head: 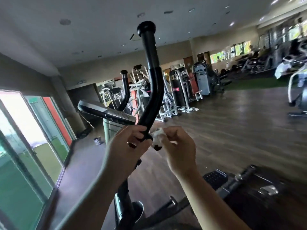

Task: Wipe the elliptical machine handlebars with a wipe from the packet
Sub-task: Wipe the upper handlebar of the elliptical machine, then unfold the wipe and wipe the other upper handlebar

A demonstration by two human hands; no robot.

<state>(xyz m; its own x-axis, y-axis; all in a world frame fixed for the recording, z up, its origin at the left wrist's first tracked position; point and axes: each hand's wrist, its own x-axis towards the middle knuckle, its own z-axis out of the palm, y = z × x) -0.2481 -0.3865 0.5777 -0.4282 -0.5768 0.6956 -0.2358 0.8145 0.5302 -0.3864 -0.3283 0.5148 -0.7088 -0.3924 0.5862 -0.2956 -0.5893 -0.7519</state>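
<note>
Two black handlebars: near handlebar (152,70) rises mid-view, second handlebar (125,90) behind and left of it. One console (106,112) just left of near handlebar. Fingers of left hand (127,143) curled round near handlebar's lower stretch. Fingers of right hand (179,146) pinch one crumpled white wipe (157,136), just right of near handlebar; contact with bar unclear.

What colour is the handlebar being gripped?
The handlebar is black, seen best in the head view.

Light: room dimly lit, daylight admitted through blown-out glass doors (20,117) at left | Glare: sheen cast on wooden floor (232,117) | Blur: motion smear seen at right, edges bent by wide lens
</note>
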